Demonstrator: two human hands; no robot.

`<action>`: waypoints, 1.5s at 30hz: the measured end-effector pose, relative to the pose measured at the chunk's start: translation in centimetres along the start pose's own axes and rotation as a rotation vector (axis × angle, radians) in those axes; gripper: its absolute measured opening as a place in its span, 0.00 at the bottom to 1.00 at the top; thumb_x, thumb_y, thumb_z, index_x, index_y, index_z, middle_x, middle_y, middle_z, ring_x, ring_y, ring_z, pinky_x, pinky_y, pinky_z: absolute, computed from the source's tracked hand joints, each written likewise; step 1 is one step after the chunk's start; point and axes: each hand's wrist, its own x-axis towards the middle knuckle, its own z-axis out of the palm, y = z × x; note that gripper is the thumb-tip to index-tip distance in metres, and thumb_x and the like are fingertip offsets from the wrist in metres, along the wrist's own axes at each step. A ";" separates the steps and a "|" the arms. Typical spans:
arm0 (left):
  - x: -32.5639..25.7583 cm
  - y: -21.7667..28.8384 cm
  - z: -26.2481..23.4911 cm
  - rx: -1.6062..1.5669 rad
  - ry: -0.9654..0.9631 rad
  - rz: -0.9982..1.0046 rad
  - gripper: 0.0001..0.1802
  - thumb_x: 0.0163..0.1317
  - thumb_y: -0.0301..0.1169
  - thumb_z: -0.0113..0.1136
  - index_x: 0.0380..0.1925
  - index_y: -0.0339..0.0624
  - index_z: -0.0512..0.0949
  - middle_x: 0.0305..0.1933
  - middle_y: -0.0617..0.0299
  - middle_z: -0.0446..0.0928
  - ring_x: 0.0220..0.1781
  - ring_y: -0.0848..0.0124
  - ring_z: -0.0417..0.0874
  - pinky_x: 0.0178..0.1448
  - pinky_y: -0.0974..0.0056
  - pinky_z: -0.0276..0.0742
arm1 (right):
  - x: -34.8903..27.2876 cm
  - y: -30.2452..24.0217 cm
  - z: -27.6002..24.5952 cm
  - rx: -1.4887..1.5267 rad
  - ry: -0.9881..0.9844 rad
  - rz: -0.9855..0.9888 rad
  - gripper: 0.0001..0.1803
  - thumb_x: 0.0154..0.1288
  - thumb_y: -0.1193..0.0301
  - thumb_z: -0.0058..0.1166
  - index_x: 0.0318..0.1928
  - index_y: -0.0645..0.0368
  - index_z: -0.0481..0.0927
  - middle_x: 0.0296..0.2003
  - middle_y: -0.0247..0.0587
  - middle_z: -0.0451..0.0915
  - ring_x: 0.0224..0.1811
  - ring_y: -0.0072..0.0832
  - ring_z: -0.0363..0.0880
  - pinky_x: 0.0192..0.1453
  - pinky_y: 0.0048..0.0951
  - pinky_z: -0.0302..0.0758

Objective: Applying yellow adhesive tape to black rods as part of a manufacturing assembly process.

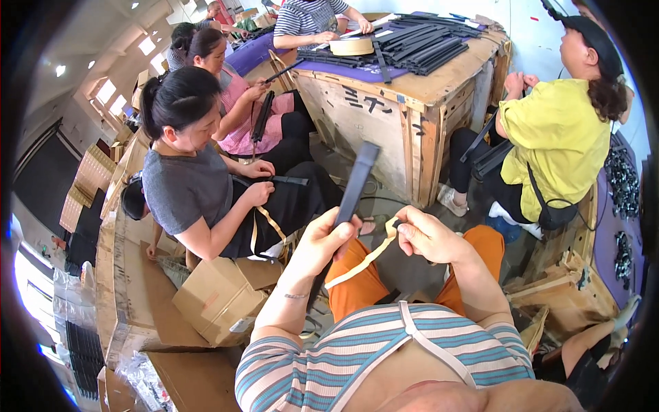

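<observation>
Your left hand (322,240) curls its fingers round a flat black strip (360,180), tilted upward before your orange trousers (357,278); your right thumb and finger pinch a narrow yellowish tape (365,264). Ahead, a large pale wooden crate (353,117) bears piled black strips (432,47); left, a brown cardboard box (214,302) hides its contents.

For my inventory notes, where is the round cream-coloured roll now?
In the head view, the cream-coloured roll lies at upper centre, on the purple-topped wooden crate, left of most black strips.
</observation>
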 end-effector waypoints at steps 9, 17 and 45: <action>-0.1 -2.9 2.5 -0.264 -0.121 -0.303 0.13 0.66 0.38 0.48 0.39 0.38 0.69 0.19 0.68 0.66 0.15 0.82 0.63 0.19 0.77 0.59 | -0.5 -1.2 2.5 0.165 -0.059 0.027 0.07 0.69 0.72 0.37 0.41 0.64 0.63 0.20 0.36 0.73 0.22 0.21 0.71 0.30 0.23 0.67; -0.7 -3.8 2.1 -0.064 -0.085 -0.246 0.12 0.64 0.38 0.51 0.35 0.40 0.70 0.19 0.72 0.63 0.18 0.83 0.60 0.21 0.78 0.56 | -1.4 0.3 2.9 0.060 0.006 0.063 0.06 0.67 0.72 0.42 0.36 0.63 0.68 0.23 0.35 0.75 0.19 0.16 0.69 0.24 0.18 0.66; -0.8 -6.2 3.5 -0.059 0.131 -0.260 0.13 0.63 0.39 0.52 0.33 0.39 0.68 0.17 0.69 0.64 0.16 0.81 0.63 0.21 0.76 0.60 | -1.0 4.7 4.8 0.642 0.174 -0.136 0.07 0.62 0.72 0.50 0.31 0.64 0.73 0.40 0.45 0.72 0.21 0.19 0.72 0.24 0.17 0.69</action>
